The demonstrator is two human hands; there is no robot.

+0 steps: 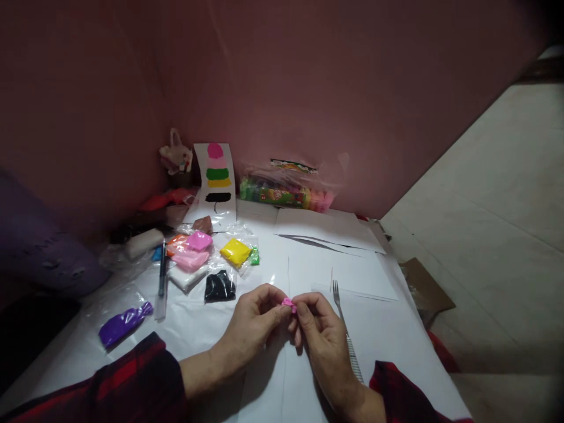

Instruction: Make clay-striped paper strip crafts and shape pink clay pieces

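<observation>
A small lump of pink modelling clay is pinched between the fingertips of both hands, just above the white-covered table. My left hand grips it from the left with thumb and forefinger. From the other side, the thumb and forefinger of my right hand close on it. Fingers cover part of the clay, so its full shape is hidden. A metal fork lies right beside my right hand, tines pointing away. Left of my left hand rests a packet of black clay.
Further left lie bagged clays: yellow, pink and purple. A pen-like tool lies among them. A colour-striped paper card leans on the wall, near a clear bag of colourful sticks. White sheets lie at the back right.
</observation>
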